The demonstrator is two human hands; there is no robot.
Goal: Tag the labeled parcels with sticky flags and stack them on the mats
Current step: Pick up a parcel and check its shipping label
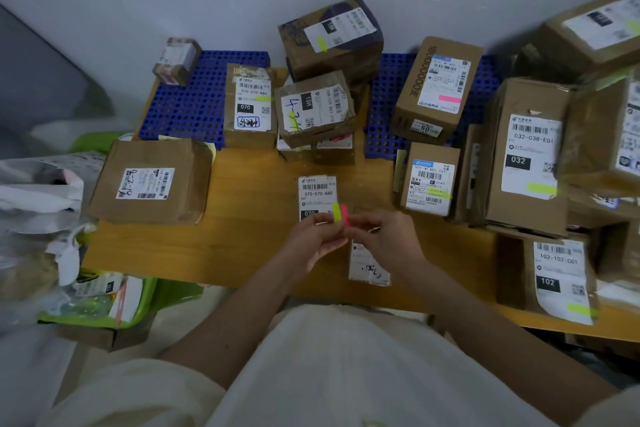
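Both hands pinched together over the counter (242,243): left hand (317,236) gripping the pad of sticky flags (340,213), yellow and pink tips showing; right hand (381,236) with fingertips closed at the pad's edge, apparently peeling one flag. Directly beneath, a flat parcel (318,196) labelled 070-070-A80, untagged, near the counter's front edge, short of the blue mats (194,104). Best done by lifting a single flag slowly, keeping the pad steady, then pressing it flat on the label's lower edge, clear of the barcode.
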